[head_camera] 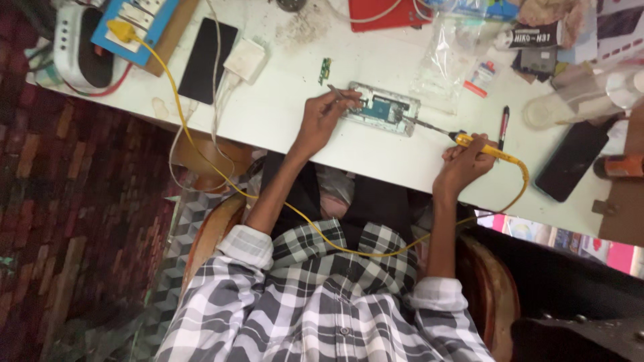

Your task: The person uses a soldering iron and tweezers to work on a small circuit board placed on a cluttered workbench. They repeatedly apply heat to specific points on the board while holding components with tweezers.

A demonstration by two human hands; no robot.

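An opened phone (384,108) with its circuit board showing lies on the white table (282,117). My left hand (320,121) holds thin metal tweezers (342,93) with the tips at the phone's left end. My right hand (463,164) grips a yellow-handled soldering iron (469,140); its metal tip reaches the phone's right edge. The iron's yellow cable (335,245) loops across my lap to a blue socket board (137,23) at the far left.
A black phone (208,60) and a white charger (245,60) lie at the left. A small green board (325,70), clear plastic bag (446,60), pen (503,124), dark phone (573,161) and red item (386,13) surround the work. Brick-patterned floor lies left.
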